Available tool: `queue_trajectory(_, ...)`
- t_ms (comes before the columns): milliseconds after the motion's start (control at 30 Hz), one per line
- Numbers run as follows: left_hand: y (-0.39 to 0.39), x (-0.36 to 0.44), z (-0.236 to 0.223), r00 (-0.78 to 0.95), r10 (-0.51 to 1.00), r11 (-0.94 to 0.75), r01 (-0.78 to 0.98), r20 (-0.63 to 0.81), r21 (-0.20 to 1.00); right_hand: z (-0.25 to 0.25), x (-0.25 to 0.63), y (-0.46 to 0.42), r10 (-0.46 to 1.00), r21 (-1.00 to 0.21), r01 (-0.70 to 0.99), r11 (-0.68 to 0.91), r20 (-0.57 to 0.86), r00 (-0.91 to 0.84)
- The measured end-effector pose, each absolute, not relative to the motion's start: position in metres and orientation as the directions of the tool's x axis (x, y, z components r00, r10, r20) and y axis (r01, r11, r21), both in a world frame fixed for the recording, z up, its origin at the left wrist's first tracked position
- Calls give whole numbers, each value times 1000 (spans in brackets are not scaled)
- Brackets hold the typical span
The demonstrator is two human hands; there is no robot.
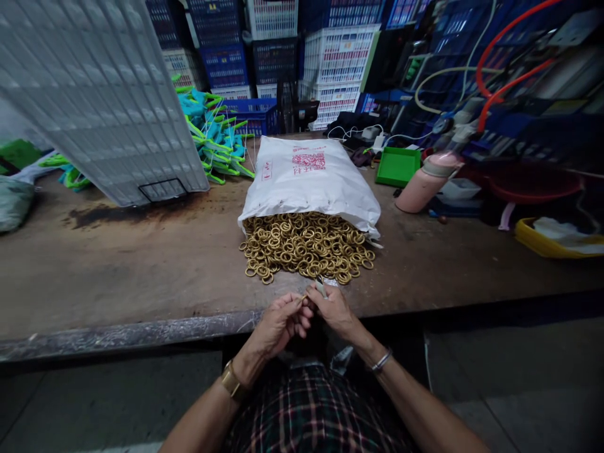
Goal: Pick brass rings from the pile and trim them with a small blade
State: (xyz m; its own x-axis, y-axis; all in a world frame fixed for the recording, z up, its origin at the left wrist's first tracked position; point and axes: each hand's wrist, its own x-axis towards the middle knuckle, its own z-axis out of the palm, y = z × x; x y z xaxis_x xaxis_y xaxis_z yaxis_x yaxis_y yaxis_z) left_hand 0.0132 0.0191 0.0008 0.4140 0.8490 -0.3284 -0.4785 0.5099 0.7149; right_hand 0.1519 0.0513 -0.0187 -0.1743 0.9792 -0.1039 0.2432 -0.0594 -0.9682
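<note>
At the table's front edge, my left hand [282, 322] pinches a small gold-coloured ring [304, 297], seen nearly edge-on. My right hand [336, 313] is closed around a slim tool with a pale body and dark tip [321, 288]; it looks like a small blade, but its kind is unclear. The fingertips of both hands meet at the ring. Just beyond them, a heap of gold-coloured rings [302, 245] spills from the mouth of a white sack [292, 182] with red print.
A tall translucent ribbed panel [113, 94] stands at left, beside green and turquoise hangers [217, 138]. To the right are a green tray [399, 165], a pink bottle [425, 185] and a yellow basin [552, 242]. Stacked crates [337, 56] line the back of the wooden table [141, 277].
</note>
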Motion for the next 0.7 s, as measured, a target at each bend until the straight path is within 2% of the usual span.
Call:
queue_trajectory(100, 19, 13, -1, 382, 867, 482, -476, -321, 736, -20, 154, 53, 986, -952, 304, -38, -85, -143)
queue_trajectory(200, 21, 12, -2, 308, 892, 441, -439, -330, 783, -22, 157, 52, 995, -879, 474, 50, 4, -99)
queue_trajectory(300, 23, 11, -2, 239, 912, 400, -344, -332, 850, -25, 160, 49, 973, -777, 602, 185, 59, -223)
queue_trajectory(433, 24, 13, 0, 207, 918, 381, -229, -337, 896, -26, 160, 44, 929, -693, 652, 307, 70, -364)
queue_trajectory(700, 24, 14, -3, 183, 924, 366, -176, -335, 914, -22, 157, 44, 911, -571, 741, 353, 30, -412)
